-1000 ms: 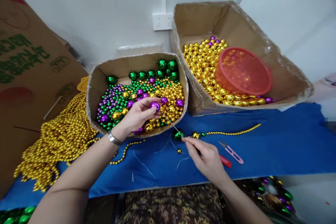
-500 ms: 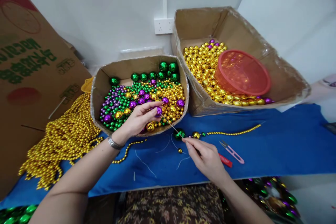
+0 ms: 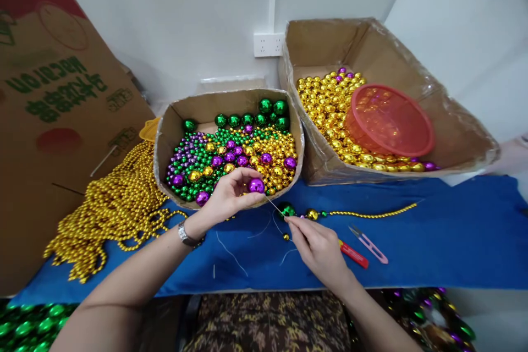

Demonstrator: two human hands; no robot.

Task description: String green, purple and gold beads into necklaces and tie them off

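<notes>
Between the thumb and fingers of my left hand (image 3: pixel 231 198) is a large shiny purple bead (image 3: pixel 256 185), over the front rim of the smaller cardboard box (image 3: pixel 161 137). My right hand (image 3: pixel 319 245) pinches a thin needle (image 3: pixel 275 206), whose tip points up at the purple bead; I cannot tell whether it has entered the hole. Thread trails below the needle to a small gold bead (image 3: pixel 286 237). Just beyond my right fingers lies a strand with a big green bead (image 3: pixel 286 209), a gold bead (image 3: pixel 312 214) and a row of small gold beads (image 3: pixel 371 213).
A larger box (image 3: pixel 454 121) holds gold beads and a red plastic bowl (image 3: pixel 391 121). Pink thread snips (image 3: pixel 373 246) and a red-and-yellow cutter (image 3: pixel 353 254) lie right of my hand on the blue cloth (image 3: pixel 462 231). Gold bead strings (image 3: pixel 111 203) are heaped at left.
My left hand with the purple bead has come slightly down and towards me, away from the box's beads. The needle stays aimed at the bead. The whole view has shifted a little.
</notes>
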